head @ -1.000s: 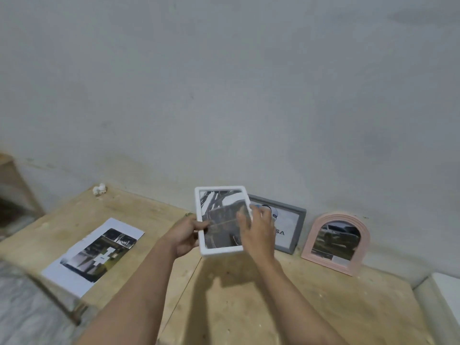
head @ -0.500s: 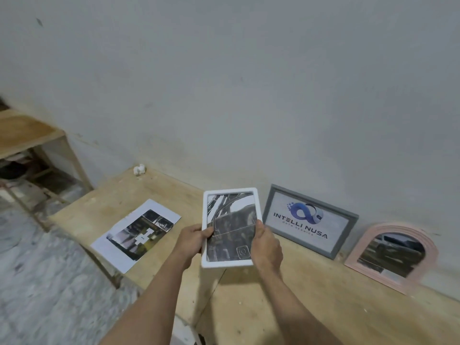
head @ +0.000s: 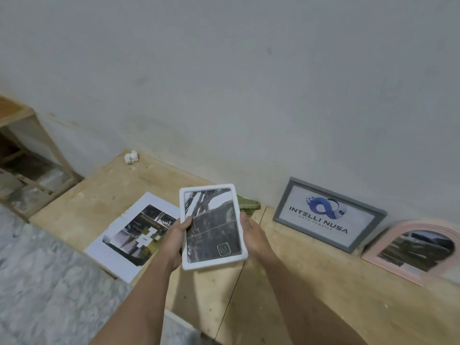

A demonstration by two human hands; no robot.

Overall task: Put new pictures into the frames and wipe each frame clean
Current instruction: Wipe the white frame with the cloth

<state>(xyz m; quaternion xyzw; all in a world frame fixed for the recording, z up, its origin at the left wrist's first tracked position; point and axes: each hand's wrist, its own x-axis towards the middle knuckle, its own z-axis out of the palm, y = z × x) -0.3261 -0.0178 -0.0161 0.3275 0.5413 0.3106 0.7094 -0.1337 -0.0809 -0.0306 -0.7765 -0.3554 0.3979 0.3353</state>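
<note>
I hold a white rectangular frame [head: 212, 226] with a dark black-and-white picture in it, upright above the wooden table [head: 298, 295]. My left hand [head: 175, 241] grips its left edge, thumb on the front. My right hand [head: 252, 235] holds its right edge. A grey frame [head: 328, 215] with a blue logo picture leans on the wall at right. Further right leans a pink arched frame [head: 418, 255] with a dark picture. A printed sheet [head: 135, 236] lies flat to the left. A green cloth [head: 247, 206] shows behind the white frame, partly hidden.
A small white object [head: 131, 156] sits at the table's back left by the wall. A wooden shelf unit [head: 27, 155] stands at far left. Grey marbled floor [head: 49, 282] lies beyond the table's left edge.
My right hand left the front of the picture and now holds the frame's right edge. The view swung left, so the grey and pink frames stand further right.
</note>
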